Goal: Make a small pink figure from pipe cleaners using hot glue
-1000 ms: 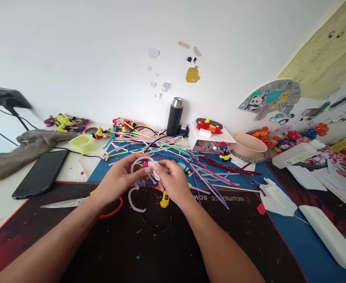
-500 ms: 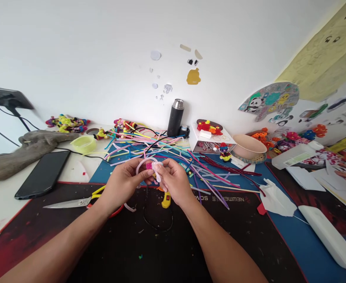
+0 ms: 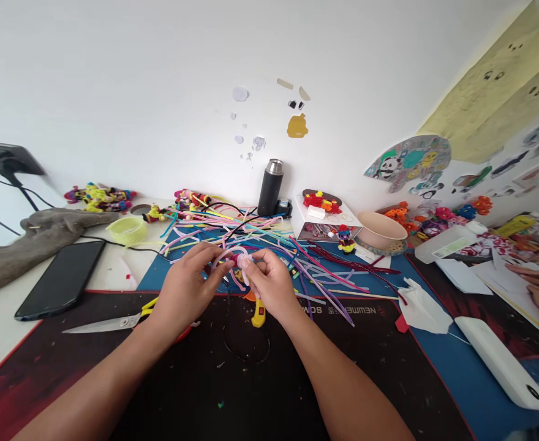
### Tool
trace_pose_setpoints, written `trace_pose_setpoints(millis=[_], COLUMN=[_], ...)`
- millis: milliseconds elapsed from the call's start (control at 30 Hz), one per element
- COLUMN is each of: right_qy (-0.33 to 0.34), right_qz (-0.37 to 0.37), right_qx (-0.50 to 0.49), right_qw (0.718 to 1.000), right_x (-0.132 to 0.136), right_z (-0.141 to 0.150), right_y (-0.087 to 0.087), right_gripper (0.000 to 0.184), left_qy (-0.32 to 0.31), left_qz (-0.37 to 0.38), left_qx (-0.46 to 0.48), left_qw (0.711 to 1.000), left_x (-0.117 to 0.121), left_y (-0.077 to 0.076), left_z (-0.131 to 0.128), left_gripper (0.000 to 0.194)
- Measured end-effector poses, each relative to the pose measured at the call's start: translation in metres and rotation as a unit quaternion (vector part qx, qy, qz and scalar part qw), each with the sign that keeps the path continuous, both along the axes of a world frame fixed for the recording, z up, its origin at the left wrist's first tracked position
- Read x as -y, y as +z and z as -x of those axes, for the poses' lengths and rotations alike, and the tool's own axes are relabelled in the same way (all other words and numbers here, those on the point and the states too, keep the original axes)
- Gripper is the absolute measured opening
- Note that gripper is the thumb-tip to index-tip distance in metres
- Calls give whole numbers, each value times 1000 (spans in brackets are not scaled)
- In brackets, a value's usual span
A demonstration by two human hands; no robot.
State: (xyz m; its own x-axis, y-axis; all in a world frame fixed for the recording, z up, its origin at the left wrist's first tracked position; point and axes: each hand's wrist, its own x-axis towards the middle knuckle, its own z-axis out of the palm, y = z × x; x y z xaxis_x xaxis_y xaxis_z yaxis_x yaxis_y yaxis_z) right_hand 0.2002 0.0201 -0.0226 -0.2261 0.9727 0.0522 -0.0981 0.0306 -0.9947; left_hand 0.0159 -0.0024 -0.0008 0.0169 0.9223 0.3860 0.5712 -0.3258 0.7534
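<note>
A pale lilac pipe cleaner (image 3: 233,250) arches between my two hands, above the dark mat. My left hand (image 3: 192,285) is closed on its left end, thumb and fingertips together. My right hand (image 3: 272,285) pinches the other end, where a small magenta and white bundle shows partly behind the fingertips. Just below the right fingers, a yellow glue gun (image 3: 259,313) lies on the mat with its black cord looped. Scissors (image 3: 108,324) with yellow and red handles lie under my left wrist, partly hidden by it.
Loose pipe cleaners (image 3: 214,226) spread behind my hands, near a black thermos (image 3: 270,188). A phone (image 3: 62,278) and driftwood (image 3: 35,239) lie left. A white box (image 3: 304,225), a bowl (image 3: 380,229) and a white device (image 3: 503,361) stand right, with another person's hand (image 3: 538,285) at the far edge.
My left fingertips have drawn slightly away from the magenta piece, and the lilac arch looks wider. My right hand keeps its pinch. The view has shifted slightly.
</note>
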Motion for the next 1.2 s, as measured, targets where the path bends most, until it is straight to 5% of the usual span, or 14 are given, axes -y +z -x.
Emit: trace_pose_setpoints(millis=[233, 667, 800, 1033, 1200], right_qy=[-22, 21, 30, 98, 129], right_qz=[5, -12, -12, -31, -65], right_qx=[-20, 21, 34, 87, 99], right_qw=[1000, 999, 999, 991, 985], right_x=[-2, 7, 8, 18, 24], right_z=[-1, 2, 2, 5, 9], right_y=[0, -2, -3, 1, 6], right_gripper=[46, 43, 39, 28, 29], left_qy=[16, 18, 8, 79, 82], left_qz=[-2, -18, -44, -158, -152], left_qx=[-20, 100, 79, -29, -70], left_qw=[1000, 995, 996, 984, 982], left_x=[12, 16, 18, 9, -8], left_y=[12, 31, 28, 33, 25], left_z=[1, 10, 11, 22, 26], left_gripper=[32, 31, 25, 24, 28])
